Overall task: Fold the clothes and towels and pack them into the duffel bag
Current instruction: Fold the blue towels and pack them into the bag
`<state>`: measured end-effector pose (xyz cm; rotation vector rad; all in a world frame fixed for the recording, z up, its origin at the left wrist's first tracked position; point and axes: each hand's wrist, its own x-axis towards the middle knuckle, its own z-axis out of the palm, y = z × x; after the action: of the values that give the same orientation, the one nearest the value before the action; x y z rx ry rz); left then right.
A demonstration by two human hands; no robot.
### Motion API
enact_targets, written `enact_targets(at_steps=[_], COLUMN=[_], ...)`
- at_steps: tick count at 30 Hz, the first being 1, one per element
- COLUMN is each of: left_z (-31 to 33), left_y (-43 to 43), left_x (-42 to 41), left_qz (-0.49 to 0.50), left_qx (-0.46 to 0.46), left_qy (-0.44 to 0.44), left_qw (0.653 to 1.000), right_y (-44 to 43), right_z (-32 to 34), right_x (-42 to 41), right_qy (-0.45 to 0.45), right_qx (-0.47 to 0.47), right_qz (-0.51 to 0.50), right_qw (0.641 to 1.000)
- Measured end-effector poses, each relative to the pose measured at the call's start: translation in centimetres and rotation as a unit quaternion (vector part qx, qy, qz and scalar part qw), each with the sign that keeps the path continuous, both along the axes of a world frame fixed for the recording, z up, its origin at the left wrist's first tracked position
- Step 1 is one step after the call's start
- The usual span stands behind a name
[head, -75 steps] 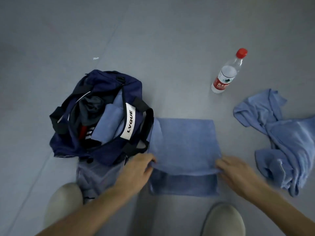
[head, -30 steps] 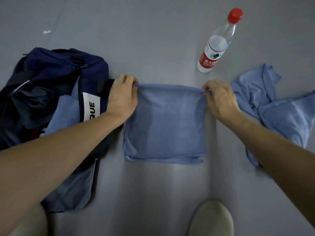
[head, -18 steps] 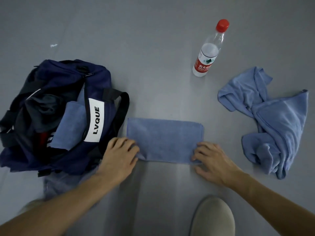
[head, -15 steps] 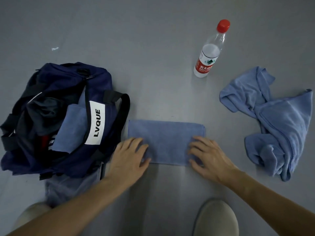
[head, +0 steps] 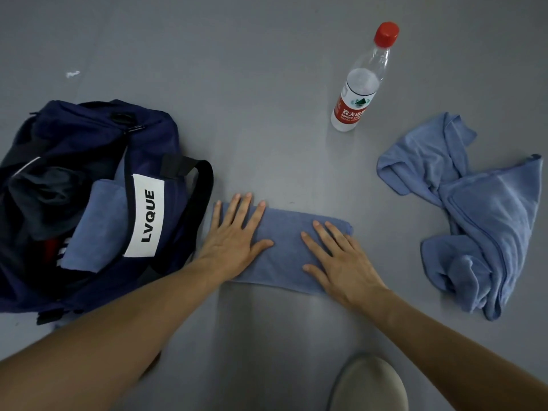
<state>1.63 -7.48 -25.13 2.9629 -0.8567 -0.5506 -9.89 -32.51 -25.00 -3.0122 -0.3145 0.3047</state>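
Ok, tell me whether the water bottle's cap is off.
No, the red cap sits on the neck of the standing water bottle.

Heads up, your duffel bag runs off the left side of the shot, so that end is lost. Inside, something red with white stripes sits mostly buried under the packed towel, no idea what it is. Your left hand covers the folded towel's left end, and your right hand covers its near right corner. The shoe is cut off at the bottom. The white speck on the floor is too tiny to ID.
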Motion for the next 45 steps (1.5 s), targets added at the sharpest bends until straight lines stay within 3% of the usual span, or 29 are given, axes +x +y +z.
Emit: enact_targets(at_steps=[5,10,16,20,24,29,35,40,45], left_z=[1.1,3.2,4.2,5.4,6.1,4.4,5.1,4.1,1.5], left_y=[1.0,1.6,1.4,1.5,2.8,5.3,2.2,-1.8,-2.0], left_x=[2.4,4.2,6.2,6.1,3.2,-0.4,-3.5,-3.2,2.1], left_qz=[0.010,0.019,0.037,0.011,-0.032,-0.096,0.042,0.104,0.002], left_qx=[-0.078,-0.058,-0.075,-0.159,-0.130,-0.037,-0.003,0.030,0.021], left_qy=[-0.049,0.004,0.036,-0.102,-0.170,-0.096,-0.026,0.070,0.053], left_qw=[0.996,0.998,0.996,0.982,0.976,0.990,0.999,0.992,0.998], right_y=[-1.6,-3.4,-2.9,-3.4,-3.2,-2.3,-1.3,-1.0,2.6], right_z=[0.5,1.3,2.9,4.2,4.9,2.9,3.4,2.7,2.6], right_x=[1.6,3.8,7.2,8.2,5.9,1.0,0.9,1.7,0.4], right_qy=[-0.070,-0.014,0.090,-0.050,-0.133,-0.069,-0.078,0.030,0.183], right_qx=[0.053,0.039,0.050,0.079,0.047,0.012,0.076,0.100,0.170], right_qz=[-0.027,-0.029,-0.148,-0.150,-0.033,0.085,0.095,0.060,0.002], right_qw=[0.996,0.999,0.983,0.984,0.989,0.994,0.989,0.993,0.968])
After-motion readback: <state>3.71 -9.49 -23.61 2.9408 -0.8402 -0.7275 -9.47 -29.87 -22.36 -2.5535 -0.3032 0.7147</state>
